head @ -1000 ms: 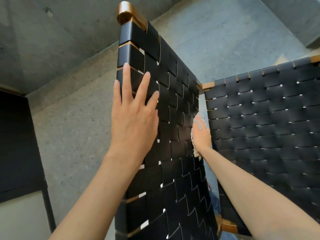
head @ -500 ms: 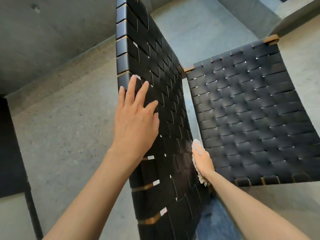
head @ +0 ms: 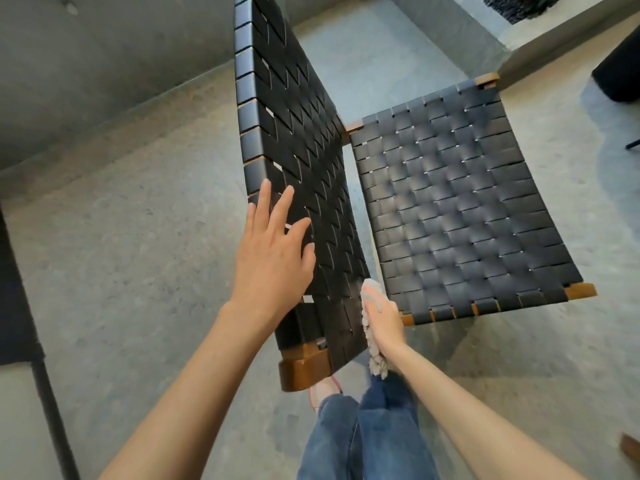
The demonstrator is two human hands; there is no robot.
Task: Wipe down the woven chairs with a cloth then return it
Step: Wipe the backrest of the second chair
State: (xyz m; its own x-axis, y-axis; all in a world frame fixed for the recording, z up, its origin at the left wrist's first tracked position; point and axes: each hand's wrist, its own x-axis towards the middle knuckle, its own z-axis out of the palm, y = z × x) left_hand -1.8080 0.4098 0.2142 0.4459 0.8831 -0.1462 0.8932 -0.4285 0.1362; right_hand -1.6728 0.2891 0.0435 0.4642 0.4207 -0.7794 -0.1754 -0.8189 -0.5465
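Concrete floor (head: pixel 138 271); cloth (head: pixel 374 356) behind right hand (head: pixel 382 318)

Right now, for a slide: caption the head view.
Left hand flat on woven chair back; right hand presses cloth against it.

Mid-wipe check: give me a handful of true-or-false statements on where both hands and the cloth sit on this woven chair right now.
1. The left hand lies flat, fingers straight, on the woven backrest. True.
2. The cloth is under the left hand. False: it is under the right hand, which presses it against the backrest's opposite face.
3. The seat is black webbing on a wooden frame. True.
4. The cloth lies spread on the seat. False: it is against the backrest, near its wooden end rail.
5. The chair stands on a thick carpet. False: it stands on a bare grey concrete floor.
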